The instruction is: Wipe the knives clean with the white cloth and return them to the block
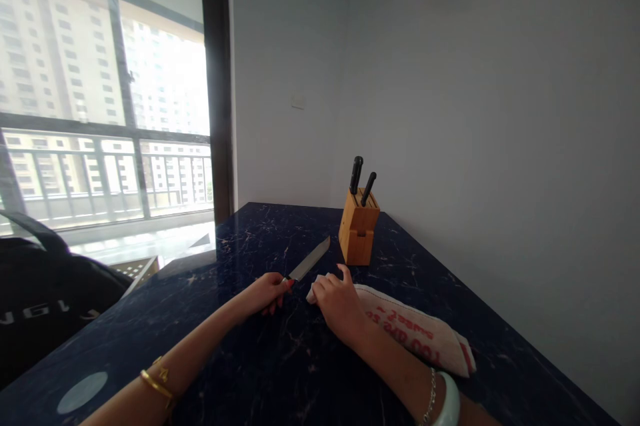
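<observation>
My left hand (pixel 273 289) is closed around the handle of a kitchen knife (pixel 311 262), whose bare blade points away and to the right above the dark table. The handle is mostly hidden by my fingers. In my right hand (pixel 339 303) is a bunched end of a white cloth (pixel 415 326) with red lettering; its rest trails to the right under and beside my forearm. The cloth's gripped end is close to the knife but apart from the blade. Just beyond stands a wooden knife block (pixel 359 229) with two black-handled knives (pixel 356 176) in its slots.
The dark blue marbled table (pixel 280 233) runs back to a grey wall. A pale round disc (pixel 83 393) lies at its near left. Off the left edge is a black bag (pixel 45 293), with a large window (pixel 165 79) behind.
</observation>
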Demonstrator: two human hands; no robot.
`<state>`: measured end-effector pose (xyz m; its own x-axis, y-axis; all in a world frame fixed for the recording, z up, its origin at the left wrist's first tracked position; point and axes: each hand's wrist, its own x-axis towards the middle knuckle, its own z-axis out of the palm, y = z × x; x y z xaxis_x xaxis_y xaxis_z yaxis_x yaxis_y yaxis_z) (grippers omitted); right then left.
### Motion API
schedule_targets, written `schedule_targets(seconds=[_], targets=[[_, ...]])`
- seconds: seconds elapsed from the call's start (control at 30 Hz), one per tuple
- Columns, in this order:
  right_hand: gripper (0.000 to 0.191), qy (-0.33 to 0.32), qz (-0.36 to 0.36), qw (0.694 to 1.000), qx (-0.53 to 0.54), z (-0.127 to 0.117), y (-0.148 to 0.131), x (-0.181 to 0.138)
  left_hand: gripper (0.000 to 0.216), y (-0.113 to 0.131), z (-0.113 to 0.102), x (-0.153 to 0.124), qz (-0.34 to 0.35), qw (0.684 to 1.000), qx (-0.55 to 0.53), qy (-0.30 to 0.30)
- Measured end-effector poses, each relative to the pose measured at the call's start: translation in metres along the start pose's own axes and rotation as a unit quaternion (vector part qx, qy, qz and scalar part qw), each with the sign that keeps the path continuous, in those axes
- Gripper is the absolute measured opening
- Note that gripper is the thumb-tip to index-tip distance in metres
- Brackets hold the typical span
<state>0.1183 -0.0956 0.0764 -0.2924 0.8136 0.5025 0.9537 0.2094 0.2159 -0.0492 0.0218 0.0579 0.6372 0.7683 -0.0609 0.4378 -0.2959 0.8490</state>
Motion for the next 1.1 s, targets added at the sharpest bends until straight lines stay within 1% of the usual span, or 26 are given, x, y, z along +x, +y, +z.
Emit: schedule_targets(seconds=[0.2, 0.77, 0.9, 1.1], targets=[[0.016, 0.007, 0.004, 0.999, -0.031, -0.0023, -0.0059, -0.0006, 0.054, 0.0002, 0.0009, 0.0004, -0.001, 1.000, -0.013, 0.002], [0.017, 0.017, 0.017, 1.000, -0.019, -0.0027, -0.0054, -0.0013, 0.055, 0.0010, 0.0027, -0.0005, -0.008, 1.000, -0.012, 0.000], [0.017, 0.010, 0.019, 1.000, -0.013, -0.0029, -0.0050, -0.0011, 0.056, -0.0003, 0.0028, 0.0004, -0.008, 1.000, -0.009, 0.002], [0.013, 0.006, 0.029, 1.000, -0.003, -0.0037, -0.0052, -0.0009, 0.055, 0.0041, 0.0032, -0.0043, -0.012, 1.000, -0.007, 0.001]])
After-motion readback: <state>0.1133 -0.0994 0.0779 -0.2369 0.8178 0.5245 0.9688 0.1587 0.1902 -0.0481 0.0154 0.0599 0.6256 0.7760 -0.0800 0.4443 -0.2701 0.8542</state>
